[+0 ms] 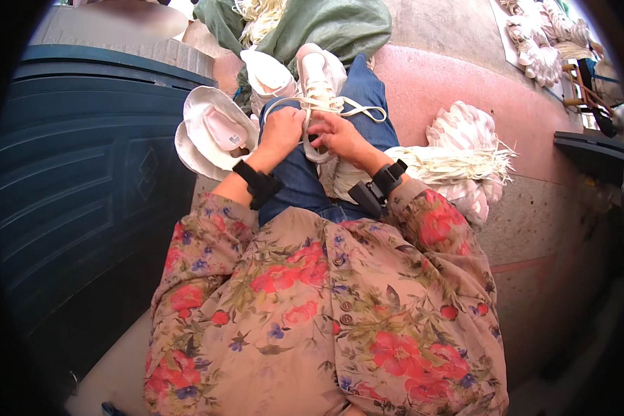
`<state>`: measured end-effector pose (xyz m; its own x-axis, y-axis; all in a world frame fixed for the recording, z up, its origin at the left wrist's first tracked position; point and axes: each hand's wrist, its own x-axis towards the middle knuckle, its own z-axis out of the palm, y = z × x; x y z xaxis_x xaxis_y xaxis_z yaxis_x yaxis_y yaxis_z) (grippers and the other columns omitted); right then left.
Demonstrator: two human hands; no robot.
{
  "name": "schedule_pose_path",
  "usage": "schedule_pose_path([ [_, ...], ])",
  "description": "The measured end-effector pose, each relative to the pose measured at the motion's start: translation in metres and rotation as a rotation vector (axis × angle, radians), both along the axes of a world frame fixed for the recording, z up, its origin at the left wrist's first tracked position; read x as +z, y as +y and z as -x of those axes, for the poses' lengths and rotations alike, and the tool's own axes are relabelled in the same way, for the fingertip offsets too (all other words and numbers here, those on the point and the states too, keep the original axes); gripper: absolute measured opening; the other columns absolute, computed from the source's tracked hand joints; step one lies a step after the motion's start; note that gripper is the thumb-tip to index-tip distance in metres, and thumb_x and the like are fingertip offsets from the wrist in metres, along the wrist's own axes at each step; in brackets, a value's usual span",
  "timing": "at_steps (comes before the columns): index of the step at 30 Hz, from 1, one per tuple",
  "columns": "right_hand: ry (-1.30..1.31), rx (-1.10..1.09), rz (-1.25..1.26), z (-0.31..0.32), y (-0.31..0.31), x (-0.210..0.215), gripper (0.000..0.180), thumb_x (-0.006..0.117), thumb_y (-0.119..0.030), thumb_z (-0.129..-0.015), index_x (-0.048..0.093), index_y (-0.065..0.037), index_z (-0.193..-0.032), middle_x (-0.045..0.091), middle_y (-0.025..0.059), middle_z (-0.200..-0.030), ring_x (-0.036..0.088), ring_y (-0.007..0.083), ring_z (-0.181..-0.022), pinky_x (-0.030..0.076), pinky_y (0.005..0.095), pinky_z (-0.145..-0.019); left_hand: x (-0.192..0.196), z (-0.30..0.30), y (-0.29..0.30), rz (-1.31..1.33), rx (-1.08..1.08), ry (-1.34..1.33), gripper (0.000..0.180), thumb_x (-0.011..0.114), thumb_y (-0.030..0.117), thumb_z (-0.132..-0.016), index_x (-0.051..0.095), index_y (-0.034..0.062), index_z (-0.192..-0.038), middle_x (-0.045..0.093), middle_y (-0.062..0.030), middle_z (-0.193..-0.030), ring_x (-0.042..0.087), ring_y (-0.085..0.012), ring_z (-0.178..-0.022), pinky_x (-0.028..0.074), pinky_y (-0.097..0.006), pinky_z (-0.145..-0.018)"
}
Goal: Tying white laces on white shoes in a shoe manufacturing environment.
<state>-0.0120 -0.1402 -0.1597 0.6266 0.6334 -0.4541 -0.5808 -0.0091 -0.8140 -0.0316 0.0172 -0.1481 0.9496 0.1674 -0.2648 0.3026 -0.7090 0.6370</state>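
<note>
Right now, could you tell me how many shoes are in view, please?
3: one on the lap under both hands, one just left of it, and one lying by the blue bin. The green bag may hide more.

A dark blue bin [83,194] blocks the left; bare floor [555,229] lies open beyond the lace bundle [457,163].

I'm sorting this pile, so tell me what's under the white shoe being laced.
The white shoe rests on a knee in blue jeans. Both hands, left hand and right hand, cover its near end, so what lies beneath there is hidden.
</note>
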Motion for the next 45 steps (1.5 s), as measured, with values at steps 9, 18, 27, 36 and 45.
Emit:
schedule_pose_path([
  [9,-1.372,-0.116,0.801,-0.003,-0.022,0.008,0.010,0.058,-0.014,-0.069,0.058,-0.007,-0.076,0.052,0.0064,-0.072,0.052,0.0239,-0.078,0.042,0.0367,-0.067,-0.001,0.008,-0.007,-0.127,-0.070,-0.128,0.022,0.052,0.019,-0.078,0.058,-0.0010,-0.085,0.059,-0.0190,-0.073,0.058,-0.0331,-0.069,0.044,-0.039,-0.062],
  [18,-1.402,-0.092,0.750,-0.015,-0.027,0.001,0.018,0.065,-0.022,-0.064,0.058,-0.009,-0.075,0.055,0.0029,-0.081,0.048,0.0208,-0.082,0.037,0.0339,-0.068,0.017,0.009,-0.023,-0.770,-0.503,-0.559,0.006,0.052,0.011,-0.065,0.054,0.0090,-0.070,0.049,-0.0047,-0.079,0.045,-0.0208,-0.077,0.035,-0.031,-0.063],
  [27,-1.408,-0.052,0.916,-0.006,-0.022,0.003,0.015,0.062,-0.022,-0.065,0.058,-0.008,-0.067,0.052,0.0052,-0.073,0.047,0.0232,-0.079,0.037,0.0352,-0.065,0.073,0.017,-0.047,-0.096,-0.392,-0.660,0.004,0.055,0.007,-0.074,0.055,0.0032,-0.076,0.054,-0.0077,-0.075,0.054,-0.0225,-0.068,0.042,-0.032,-0.057],
  [36,-1.420,-0.058,0.875,-0.012,-0.026,-0.006,0.011,0.058,-0.017,-0.064,0.058,-0.007,-0.069,0.051,0.0057,-0.074,0.047,0.0229,-0.078,0.036,0.0358,-0.064,0.006,0.005,-0.049,0.575,0.179,0.271,0.024,0.049,0.007,-0.079,0.056,-0.0045,-0.099,0.057,-0.0081,-0.067,0.054,-0.0112,-0.046,0.042,-0.024,-0.038],
  [45,-1.388,0.009,0.815,-0.017,-0.031,-0.003,0.009,0.056,-0.014,-0.066,0.057,-0.007,-0.072,0.050,0.0067,-0.074,0.048,0.0254,-0.077,0.037,0.0371,-0.063,-0.027,-0.007,-0.059,-0.111,-0.042,-0.275,0.016,0.053,0.013,-0.077,0.057,-0.0025,-0.078,0.058,-0.0207,-0.070,0.058,-0.0327,-0.063,0.046,-0.038,-0.057],
])
